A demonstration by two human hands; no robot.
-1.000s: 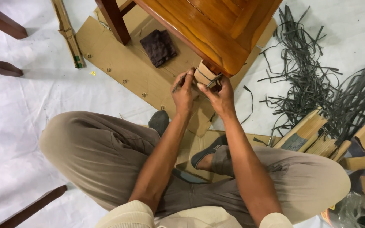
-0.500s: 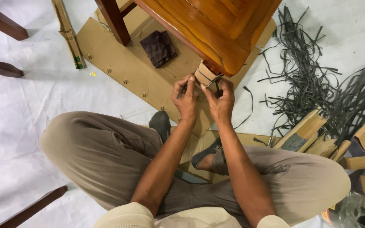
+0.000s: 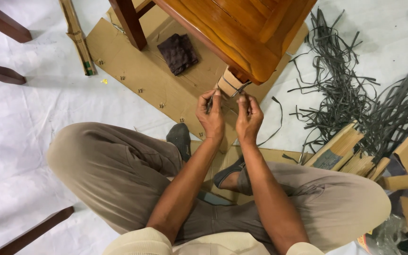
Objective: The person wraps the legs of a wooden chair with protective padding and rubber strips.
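Note:
A polished wooden table [image 3: 242, 28] stands over me, and its near leg is wrapped in cardboard [image 3: 226, 85] bound by a dark plastic strap [image 3: 240, 89]. My left hand [image 3: 211, 115] and my right hand [image 3: 249, 115] sit side by side just below that wrapped leg. Each hand pinches an end of the strap between thumb and fingers. I sit cross-legged on the floor, knees spread to both sides.
A flat cardboard sheet [image 3: 138, 71] lies under the table with a dark cloth [image 3: 178, 53] on it. A tangle of cut dark straps [image 3: 355, 89] covers the floor at right, beside cardboard pieces [image 3: 350, 151]. Other dark wooden legs [image 3: 1, 21] stand at left.
Both hands have drawn back a little from the wrapped leg toward me and come closer together, still holding the strap ends.

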